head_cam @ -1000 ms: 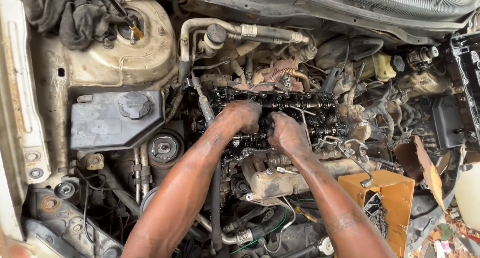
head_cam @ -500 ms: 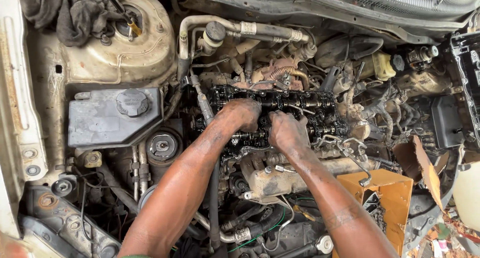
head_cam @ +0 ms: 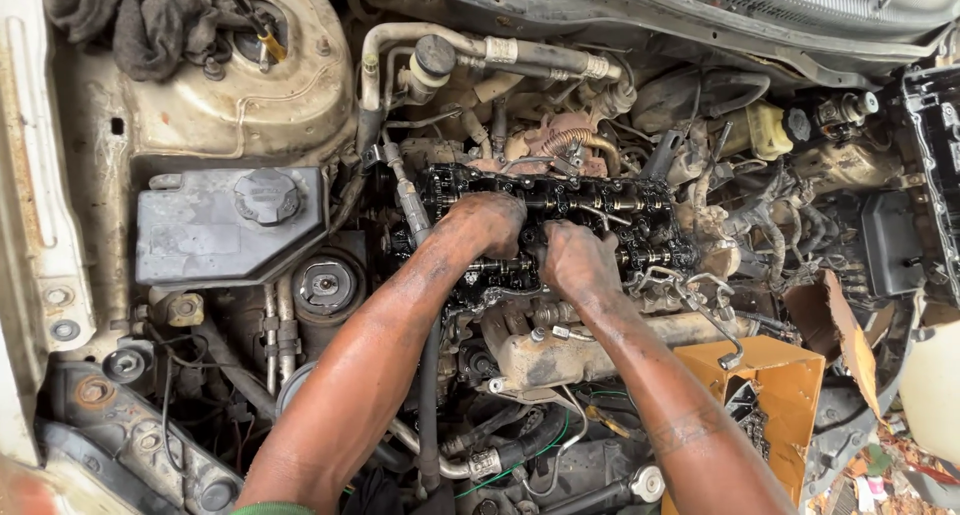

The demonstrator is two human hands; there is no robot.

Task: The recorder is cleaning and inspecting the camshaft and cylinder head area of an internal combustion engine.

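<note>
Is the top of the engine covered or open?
Open. The engine top shows bare, oily valve gear with no cover over it; the left hand and right hand rest directly on these parts.

Open engine bay (head_cam: 70, 275), grimy exposed cylinder head (head_cam: 610, 210) at centre, dark rag (head_cam: 130, 15) on strut tower, grey reservoir (head_cam: 225, 225) at left

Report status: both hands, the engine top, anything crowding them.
Left hand and right hand both down on the open cylinder head, grip hidden. Hoses and wiring crowd the right side; coolant tank sits left.
</note>
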